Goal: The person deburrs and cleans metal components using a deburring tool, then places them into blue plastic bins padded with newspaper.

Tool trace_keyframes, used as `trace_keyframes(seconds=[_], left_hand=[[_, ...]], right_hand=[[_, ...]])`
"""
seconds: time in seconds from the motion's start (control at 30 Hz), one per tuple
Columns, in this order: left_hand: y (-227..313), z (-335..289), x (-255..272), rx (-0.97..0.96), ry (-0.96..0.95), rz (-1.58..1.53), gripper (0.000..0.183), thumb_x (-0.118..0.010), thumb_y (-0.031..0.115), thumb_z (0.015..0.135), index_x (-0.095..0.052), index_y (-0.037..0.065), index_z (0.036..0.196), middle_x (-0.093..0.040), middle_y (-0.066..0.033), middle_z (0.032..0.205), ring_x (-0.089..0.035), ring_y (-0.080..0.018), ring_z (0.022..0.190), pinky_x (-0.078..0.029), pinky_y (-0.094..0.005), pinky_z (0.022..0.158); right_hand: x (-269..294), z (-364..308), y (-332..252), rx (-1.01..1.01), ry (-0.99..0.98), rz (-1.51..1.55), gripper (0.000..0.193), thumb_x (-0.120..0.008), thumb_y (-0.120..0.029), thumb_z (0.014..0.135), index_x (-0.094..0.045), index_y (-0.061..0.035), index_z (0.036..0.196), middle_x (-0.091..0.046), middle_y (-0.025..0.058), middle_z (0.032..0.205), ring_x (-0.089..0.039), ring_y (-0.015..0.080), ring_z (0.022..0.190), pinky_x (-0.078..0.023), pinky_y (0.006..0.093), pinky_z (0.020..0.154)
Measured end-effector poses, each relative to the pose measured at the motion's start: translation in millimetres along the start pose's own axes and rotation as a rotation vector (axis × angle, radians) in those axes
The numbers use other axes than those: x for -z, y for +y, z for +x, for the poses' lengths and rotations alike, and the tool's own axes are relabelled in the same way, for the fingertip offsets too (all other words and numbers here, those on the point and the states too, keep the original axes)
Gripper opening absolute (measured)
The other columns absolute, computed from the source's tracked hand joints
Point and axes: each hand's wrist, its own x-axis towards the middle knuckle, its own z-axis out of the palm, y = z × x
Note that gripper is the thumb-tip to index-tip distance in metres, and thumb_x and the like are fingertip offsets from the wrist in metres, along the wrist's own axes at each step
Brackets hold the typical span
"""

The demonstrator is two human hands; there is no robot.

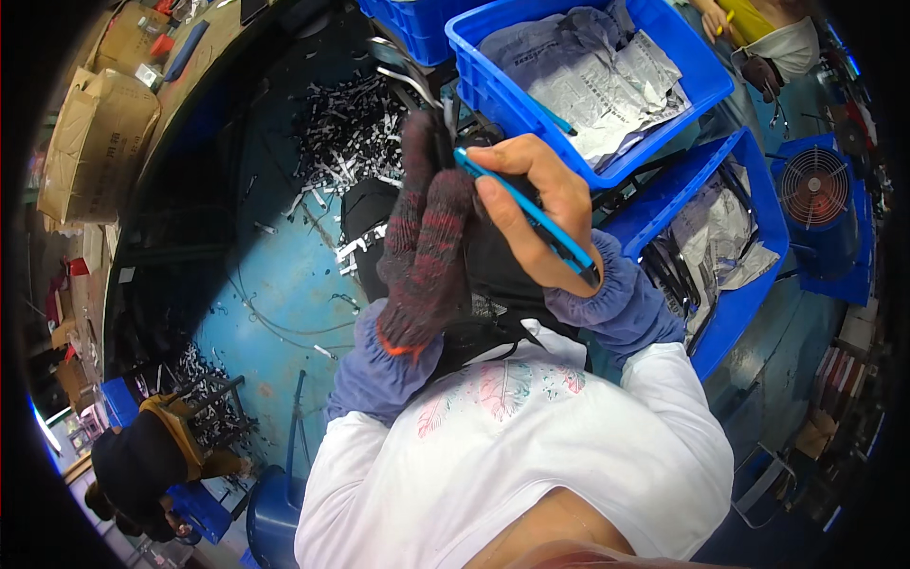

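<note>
My left hand (422,237) wears a dark knit glove with reddish stripes, its fingers pressed together round a black strip-like part. From the fingertips a curved, shiny end of the black part (409,74) sticks out away from me. My bare right hand (540,204) grips a slim blue utility knife (531,211). The knife's tip meets the part beside my left fingers; its blade is too small to make out. The part's lower stretch is hidden behind the glove. Blue-grey sleeve covers wrap both my wrists.
A blue crate (592,175) lined with printed paper stands ahead right. Nearer on the right, another blue crate (773,223) holds black strips and paper. Black and white scraps (351,123) litter the floor. A cardboard box (100,147), a fan (813,185) and two people are around.
</note>
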Motion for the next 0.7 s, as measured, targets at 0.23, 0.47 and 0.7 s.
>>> trace_keyframes(seconds=[0.23, 0.47, 0.7], left_hand=[[-4.7, 23.8, 1.9, -0.420, 0.220, -0.042, 0.064, -0.054, 0.021, 0.099, -0.022, 0.010, 0.153, -0.060, -0.0056, 0.103, -0.051, -0.0091, 0.078, -0.044, -0.0234, 0.069], [2.2, 33.6, 17.8, -0.020, 0.348, -0.473, 0.046, -0.057, 0.027, 0.098, -0.043, 0.007, 0.137, -0.056, -0.0081, 0.094, -0.053, -0.0136, 0.077, -0.048, -0.0258, 0.066], [4.5, 32.3, 23.3, 0.374, -0.081, -0.576, 0.049, -0.060, 0.031, 0.095, -0.045, 0.004, 0.134, -0.059, -0.0107, 0.096, -0.058, -0.0161, 0.077, -0.052, -0.0259, 0.062]], right_hand=[[-10.6, -49.8, -19.5, 0.059, -0.169, 0.101, 0.031, -0.069, 0.009, 0.074, -0.058, 0.0036, 0.102, -0.062, 0.0198, 0.093, -0.064, 0.0369, 0.086, -0.053, 0.0386, 0.076], [-7.7, -53.9, -11.8, 0.228, -0.404, 0.234, 0.044, -0.068, 0.011, 0.077, -0.048, 0.0025, 0.116, -0.059, 0.0209, 0.103, -0.062, 0.0387, 0.110, -0.054, 0.0418, 0.085], [15.0, -4.7, 15.9, 0.264, -0.043, 0.204, 0.018, -0.061, -0.005, 0.089, -0.067, 0.0017, 0.104, -0.065, 0.0095, 0.085, -0.062, 0.0183, 0.073, -0.051, 0.0292, 0.065]])
